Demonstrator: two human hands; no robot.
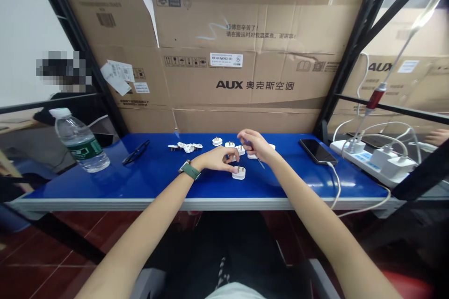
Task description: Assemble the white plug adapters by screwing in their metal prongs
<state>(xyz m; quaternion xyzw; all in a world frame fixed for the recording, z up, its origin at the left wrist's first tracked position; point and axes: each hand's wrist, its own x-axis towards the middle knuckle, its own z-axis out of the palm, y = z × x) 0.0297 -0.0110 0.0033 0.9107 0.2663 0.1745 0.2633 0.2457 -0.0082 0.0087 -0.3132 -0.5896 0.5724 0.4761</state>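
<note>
blue table (147, 182) front edge bare | left hand (219, 158), right hand (256, 145) mid-table by plug (239, 173)

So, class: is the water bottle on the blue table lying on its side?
No, the water bottle stands upright on the blue table, cap on top, left of the person's left hand.

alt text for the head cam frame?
Two bare hands work over white plugs on a blue table: the left hand rests by one plug, the right hand holds a thin screwdriver. Water bottle left, phone right.
</note>
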